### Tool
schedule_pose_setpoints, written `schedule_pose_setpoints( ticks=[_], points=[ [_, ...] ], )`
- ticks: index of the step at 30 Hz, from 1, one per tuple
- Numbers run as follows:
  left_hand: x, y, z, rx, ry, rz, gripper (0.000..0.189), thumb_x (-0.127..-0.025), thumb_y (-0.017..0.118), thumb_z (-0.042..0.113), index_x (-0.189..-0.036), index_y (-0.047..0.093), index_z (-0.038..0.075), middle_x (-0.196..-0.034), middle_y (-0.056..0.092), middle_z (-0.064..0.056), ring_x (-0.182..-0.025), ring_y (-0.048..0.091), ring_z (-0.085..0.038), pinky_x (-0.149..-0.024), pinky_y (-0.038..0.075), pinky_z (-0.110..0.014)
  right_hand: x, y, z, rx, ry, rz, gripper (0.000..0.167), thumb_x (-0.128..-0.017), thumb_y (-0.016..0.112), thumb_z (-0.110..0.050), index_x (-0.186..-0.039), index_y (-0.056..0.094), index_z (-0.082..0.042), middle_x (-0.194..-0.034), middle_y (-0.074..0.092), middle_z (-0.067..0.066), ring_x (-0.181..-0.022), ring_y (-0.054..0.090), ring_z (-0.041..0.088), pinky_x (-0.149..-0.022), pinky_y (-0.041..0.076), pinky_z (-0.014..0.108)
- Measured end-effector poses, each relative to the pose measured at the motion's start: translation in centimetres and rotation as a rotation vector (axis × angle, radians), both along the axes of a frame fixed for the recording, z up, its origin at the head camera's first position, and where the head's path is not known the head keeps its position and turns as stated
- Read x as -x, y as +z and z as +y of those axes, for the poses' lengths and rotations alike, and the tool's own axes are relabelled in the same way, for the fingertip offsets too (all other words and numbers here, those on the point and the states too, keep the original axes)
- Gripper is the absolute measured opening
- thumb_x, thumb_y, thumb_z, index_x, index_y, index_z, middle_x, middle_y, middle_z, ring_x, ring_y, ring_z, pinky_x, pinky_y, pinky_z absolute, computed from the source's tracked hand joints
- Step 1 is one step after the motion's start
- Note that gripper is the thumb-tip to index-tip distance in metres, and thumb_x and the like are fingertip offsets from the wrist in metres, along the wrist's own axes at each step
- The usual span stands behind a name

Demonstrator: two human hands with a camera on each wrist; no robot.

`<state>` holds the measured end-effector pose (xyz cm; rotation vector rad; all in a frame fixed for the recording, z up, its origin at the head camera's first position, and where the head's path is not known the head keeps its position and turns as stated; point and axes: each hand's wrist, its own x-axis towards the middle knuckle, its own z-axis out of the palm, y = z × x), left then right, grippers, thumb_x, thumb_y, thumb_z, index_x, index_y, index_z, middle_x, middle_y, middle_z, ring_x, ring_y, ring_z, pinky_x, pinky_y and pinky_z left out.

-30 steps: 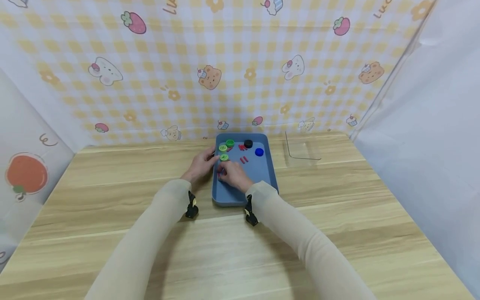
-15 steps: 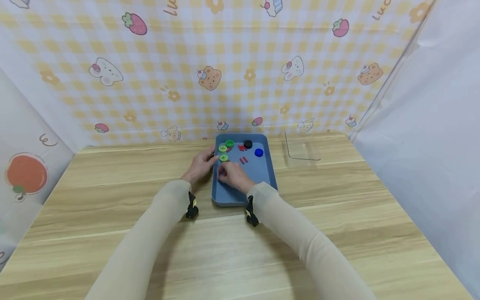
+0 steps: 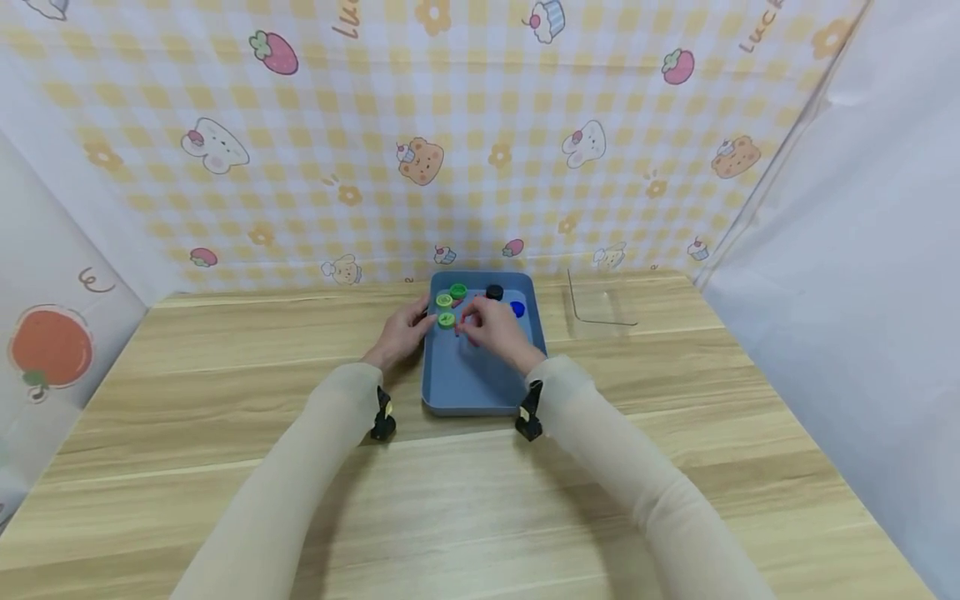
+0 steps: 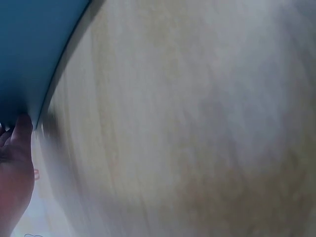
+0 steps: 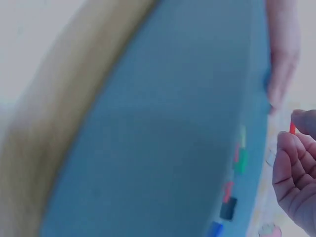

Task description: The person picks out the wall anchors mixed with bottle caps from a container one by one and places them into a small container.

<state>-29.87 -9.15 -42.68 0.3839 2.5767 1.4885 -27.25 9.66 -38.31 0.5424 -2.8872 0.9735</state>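
In the head view, my right hand (image 3: 495, 327) is raised over the tray, with thumb and fingertips together. Between them the right wrist view shows a small red rod (image 5: 292, 128). My left hand (image 3: 401, 335) holds the left side of the blue-grey tray (image 3: 480, 392), its thumb at the rim. Inside the tray, near my right fingertips, lies a light green round cap (image 3: 447, 320). Behind it are a yellow-green cap (image 3: 444, 300) and a green cap (image 3: 458, 291). My right hand partly hides the other red rods.
Farther back in the tray sit a black cap (image 3: 494, 292) and a blue cap (image 3: 517, 309). A clear open box (image 3: 603, 312) stands right of the tray on the wooden table (image 3: 247, 342). A patterned cloth (image 3: 480, 192) hangs behind the table.
My right hand has risen from the tray's left part and moved right and back, a red rod in its fingers. My left hand stays at the tray's side.
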Motion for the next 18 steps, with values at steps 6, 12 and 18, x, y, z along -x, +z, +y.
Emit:
schedule_pose_setpoints(
  ticks=[6,12,18],
  points=[
    [0.1,-0.1,0.0,-0.010,0.005,-0.016,0.052,-0.101,0.043,0.016,-0.147,0.024,0.001,-0.154,0.023,-0.013,-0.142,0.021,-0.028,-0.116,0.023,-0.040,0.4,1.4,3.2,0.190,-0.093,0.129,0.017,-0.085,0.068,-0.006,-0.099,0.064,0.003,-0.078,0.064,0.013,-0.067,0.057,0.020,-0.058,0.044,0.021],
    [-0.1,0.0,0.0,0.007,0.010,-0.014,0.052,-0.100,0.044,0.016,-0.147,0.024,0.001,-0.154,0.023,-0.013,-0.142,0.022,-0.028,-0.116,0.023,-0.040,1.3,1.8,7.8,0.318,-0.235,0.201,0.016,-0.085,0.065,-0.003,-0.097,0.062,0.007,-0.079,0.060,0.016,-0.067,0.051,0.016,-0.057,0.039,0.014],
    [-0.1,0.0,0.1,0.007,0.026,-0.035,0.052,-0.101,0.043,0.018,-0.147,0.025,0.005,-0.155,0.023,-0.010,-0.142,0.022,-0.026,-0.116,0.023,-0.039,1.6,1.5,12.5,0.250,-0.426,0.202,0.017,-0.086,0.063,-0.007,-0.098,0.063,0.005,-0.080,0.060,0.011,-0.067,0.048,0.011,-0.059,0.037,0.015]
  ],
)
